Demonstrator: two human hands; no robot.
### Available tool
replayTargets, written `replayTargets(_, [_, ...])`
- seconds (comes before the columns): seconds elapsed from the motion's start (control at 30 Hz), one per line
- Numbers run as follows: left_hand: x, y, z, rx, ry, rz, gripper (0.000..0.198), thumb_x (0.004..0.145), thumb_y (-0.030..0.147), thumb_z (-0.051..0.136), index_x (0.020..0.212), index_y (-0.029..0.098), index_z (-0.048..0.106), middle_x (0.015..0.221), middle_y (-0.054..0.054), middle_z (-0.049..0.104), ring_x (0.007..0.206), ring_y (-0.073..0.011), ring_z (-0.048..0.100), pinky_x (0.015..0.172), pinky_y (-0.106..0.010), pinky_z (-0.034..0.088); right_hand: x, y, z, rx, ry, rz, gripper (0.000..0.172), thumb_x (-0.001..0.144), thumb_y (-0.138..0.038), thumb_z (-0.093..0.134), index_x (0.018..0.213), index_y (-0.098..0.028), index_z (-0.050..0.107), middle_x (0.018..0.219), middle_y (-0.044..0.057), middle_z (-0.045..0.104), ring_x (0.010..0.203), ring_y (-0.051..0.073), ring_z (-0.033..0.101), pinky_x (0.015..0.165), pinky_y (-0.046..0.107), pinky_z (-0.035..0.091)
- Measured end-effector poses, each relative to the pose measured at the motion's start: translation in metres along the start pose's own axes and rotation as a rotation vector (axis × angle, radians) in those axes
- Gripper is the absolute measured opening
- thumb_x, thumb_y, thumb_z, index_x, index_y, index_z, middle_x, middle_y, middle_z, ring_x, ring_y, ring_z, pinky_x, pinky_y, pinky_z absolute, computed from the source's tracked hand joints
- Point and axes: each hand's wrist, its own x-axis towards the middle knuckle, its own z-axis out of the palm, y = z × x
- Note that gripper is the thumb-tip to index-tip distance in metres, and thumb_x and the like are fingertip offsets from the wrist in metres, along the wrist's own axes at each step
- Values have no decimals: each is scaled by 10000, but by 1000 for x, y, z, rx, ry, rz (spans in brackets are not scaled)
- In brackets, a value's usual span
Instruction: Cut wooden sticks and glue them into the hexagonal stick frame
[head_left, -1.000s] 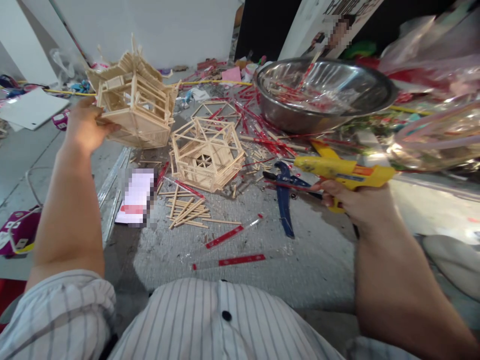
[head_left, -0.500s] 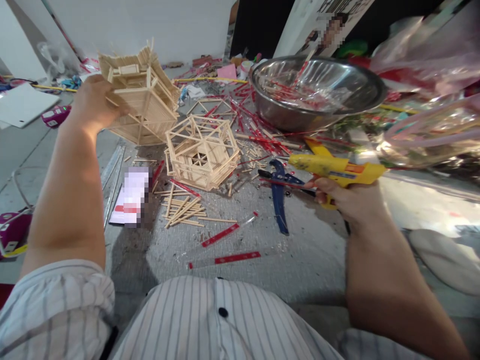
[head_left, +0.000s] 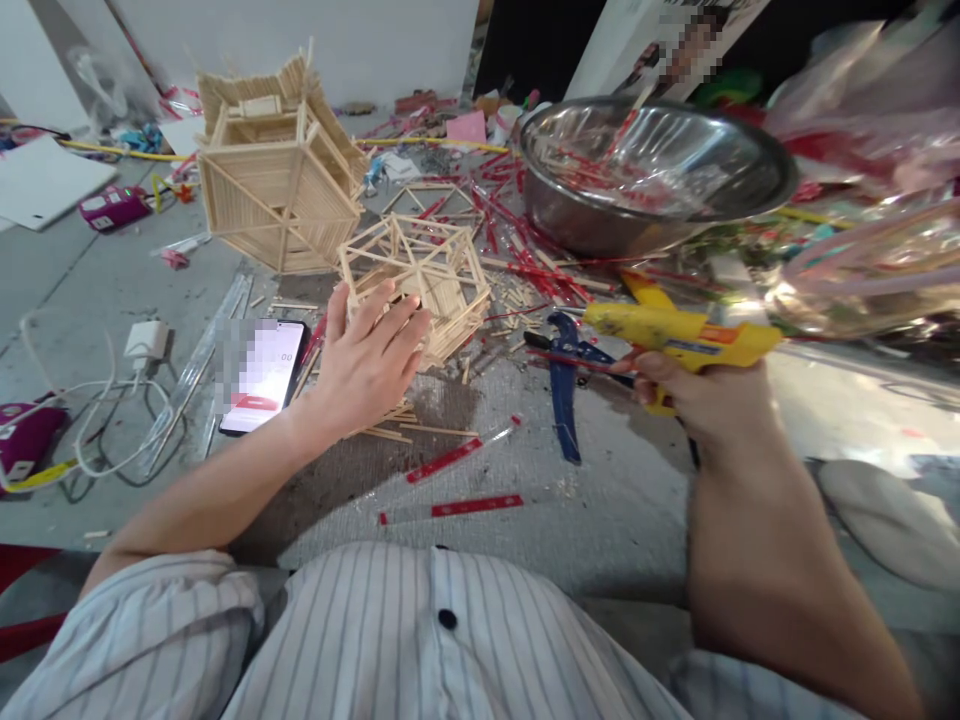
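My left hand [head_left: 375,355] is open, fingers spread over the near left side of a small hexagonal stick frame [head_left: 450,285]; whether it touches the frame I cannot tell. Beneath and beside that hand, loose wooden sticks [head_left: 397,425] are partly hidden. Behind to the left stands a larger stick structure [head_left: 277,200] with paneled sides, on its own. My right hand [head_left: 697,390] grips a yellow glue gun [head_left: 675,335], its nozzle pointing left. Just below the nozzle lies a blue-handled cutting tool [head_left: 564,390] on the grey surface.
A steel bowl [head_left: 652,180] with red-and-clear wrappers stands at the back right. A phone [head_left: 266,375] lies left of my left hand, near a white charger [head_left: 146,340] with coiled cable. Red strips [head_left: 476,508] lie in front. Plastic bags [head_left: 885,240] crowd the right.
My left hand has let go of the larger stick structure and moved right and nearer, over the small hexagonal frame. My right hand still holds the glue gun in about the same place.
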Motion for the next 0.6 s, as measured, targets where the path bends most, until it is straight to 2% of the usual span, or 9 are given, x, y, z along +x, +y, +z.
replayTargets(0.1, [-6, 1, 7, -1, 2, -40, 359, 897, 246, 487, 1248, 240, 562, 1265, -78, 641, 1321, -291, 467, 1155, -588, 201, 2, 4, -1, -6, 5, -1, 439, 368, -454, 873, 620, -176, 646, 532, 2, 661, 296, 83, 454, 266, 219, 367])
replayTargets(0.33, [-9, 4, 14, 24, -22, -29, 396, 885, 214, 486, 1277, 214, 549, 1272, -91, 642, 1328, -299, 457, 1169, -602, 142, 3, 10, -3, -6, -6, -27, 474, 380, -504, 874, 637, -172, 653, 549, 6, 667, 292, 85, 451, 253, 225, 354])
replayTargets(0.6, [-9, 4, 15, -17, -45, -50, 363, 897, 200, 460, 1244, 233, 562, 1284, -74, 638, 1331, -300, 457, 1156, -651, 132, 5, 11, -5, -10, -21, -32, 461, 406, -492, 870, 651, -173, 647, 546, 9, 665, 301, 82, 453, 265, 221, 370])
